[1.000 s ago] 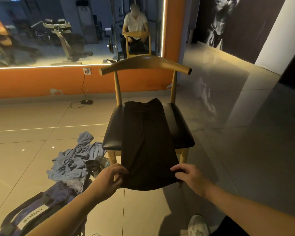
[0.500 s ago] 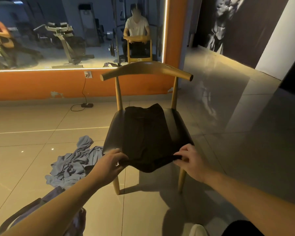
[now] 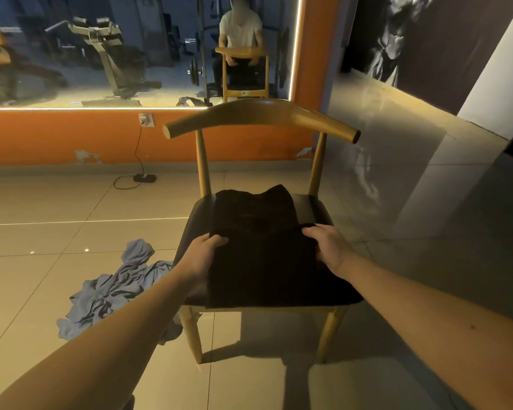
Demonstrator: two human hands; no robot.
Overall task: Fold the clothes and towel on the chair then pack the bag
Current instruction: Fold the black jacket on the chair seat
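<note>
- While the black garment is lying on the seat of the chair, its near half is sitting doubled over the far half, with the upper layer's edge running from 9 o'clock to 3 o'clock across the seat.
- The left hand is gripping that edge at 9 o'clock, its fingers curling over the cloth.
- The right hand is holding the matching corner at 3 o'clock, fingers bending over the edge. The thumb is hiding underneath.
- Judging from this, one lengthwise-narrowed garment is getting its crosswise fold, and it is probably needing a smoothing or one more fold before it is packable.
- A blue cloth is lying crumpled on the floor at 8 o'clock from the chair. Whether it is clothing or the towel I cannot tell, but it is plainly waiting to be folded.
- No bag is showing in this view, so packing is looking like the whole remaining half of the job.
</note>
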